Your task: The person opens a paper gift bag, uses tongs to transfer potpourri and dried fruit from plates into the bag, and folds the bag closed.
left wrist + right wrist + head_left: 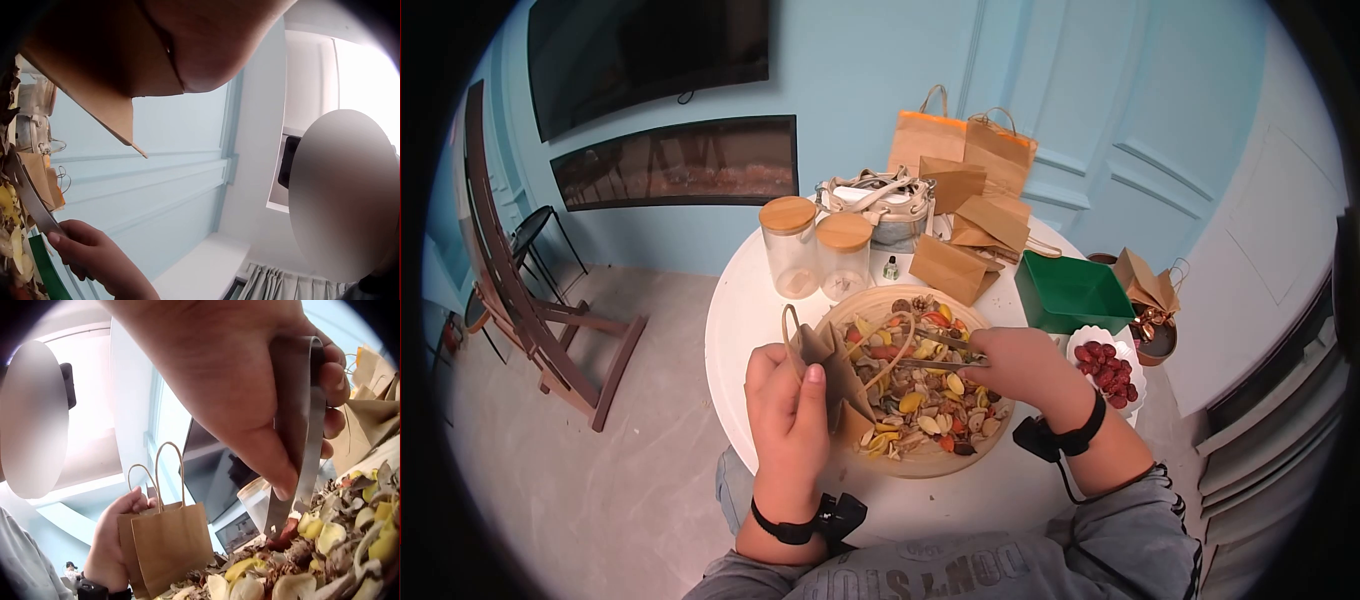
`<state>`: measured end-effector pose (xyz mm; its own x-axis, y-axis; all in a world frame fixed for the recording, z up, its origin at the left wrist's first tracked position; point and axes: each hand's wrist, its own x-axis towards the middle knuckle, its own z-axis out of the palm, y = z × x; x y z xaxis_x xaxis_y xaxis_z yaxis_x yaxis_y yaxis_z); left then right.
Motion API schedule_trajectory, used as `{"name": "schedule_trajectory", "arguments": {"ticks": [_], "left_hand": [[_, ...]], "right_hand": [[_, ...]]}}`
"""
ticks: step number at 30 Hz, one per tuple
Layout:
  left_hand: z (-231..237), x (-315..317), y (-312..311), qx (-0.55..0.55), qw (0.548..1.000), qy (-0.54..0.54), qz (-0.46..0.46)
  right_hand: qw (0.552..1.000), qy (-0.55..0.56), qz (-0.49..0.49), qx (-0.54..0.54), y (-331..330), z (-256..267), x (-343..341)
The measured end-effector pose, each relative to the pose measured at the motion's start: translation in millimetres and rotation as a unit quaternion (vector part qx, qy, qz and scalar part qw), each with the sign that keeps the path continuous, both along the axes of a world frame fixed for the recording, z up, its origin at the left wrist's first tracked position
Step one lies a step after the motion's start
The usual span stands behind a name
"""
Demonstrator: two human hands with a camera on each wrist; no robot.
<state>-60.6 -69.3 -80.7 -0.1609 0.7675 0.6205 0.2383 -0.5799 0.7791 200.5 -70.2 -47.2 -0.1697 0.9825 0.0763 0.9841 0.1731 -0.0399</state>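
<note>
My left hand (788, 405) grips a small brown paper bag (847, 392) by its side wall, thumb on the upper edge. The bag stands upright with both twisted handles up, over the left part of a wide, pale round bowl (925, 473). Dried potpourri (935, 425) of petals, pods, cones and yellow and orange bits fills the bowl. My right hand (1015, 365) pinches flat metal tongs (306, 437) between thumb and fingers. Their tips reach down among the potpourri, right at a reddish piece (286, 534) in the right wrist view.
Two glass jars with wooden lids (788, 215), a handbag (890, 215) and a tiny bottle (891, 267) stand behind the bowl. Further right are several paper bags (953, 270), a green bin (1072, 290) and a white dish (1135, 405) of red dried fruit.
</note>
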Motion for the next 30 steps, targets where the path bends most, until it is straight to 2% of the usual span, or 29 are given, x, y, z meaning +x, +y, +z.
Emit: {"name": "schedule_trajectory", "arguments": {"ticks": [10,12,16,18,22,27,30], "left_hand": [[1.0,-0.8,0.1,-0.015,1.000,-0.022,-0.013],[1.0,-1.3,0.2,-0.012,0.999,-0.026,-0.013],[1.9,-1.2,-0.3,-0.017,0.999,-0.028,-0.019],[1.6,-1.2,0.0,-0.015,0.999,-0.027,-0.022],[1.2,-1.4,-0.6,-0.009,1.000,-0.019,-0.018],[0.7,-0.8,0.4,-0.009,1.000,-0.010,-0.017],[-0.2,-0.4,1.1,0.000,1.000,-0.014,-0.015]], "right_hand": [[0.999,0.041,-0.007,0.003,9.1,-6.3,2.6],[0.996,0.080,-0.040,-0.028,12.8,-0.6,5.6],[0.993,0.087,-0.067,-0.047,21.4,4.0,10.7],[0.993,0.056,-0.043,-0.098,23.7,6.5,10.5],[0.993,0.035,-0.033,-0.108,27.3,2.5,7.7],[0.999,-0.033,0.007,-0.005,36.3,-12.9,8.7],[0.999,-0.015,0.037,-0.022,44.3,-18.4,6.3]]}}
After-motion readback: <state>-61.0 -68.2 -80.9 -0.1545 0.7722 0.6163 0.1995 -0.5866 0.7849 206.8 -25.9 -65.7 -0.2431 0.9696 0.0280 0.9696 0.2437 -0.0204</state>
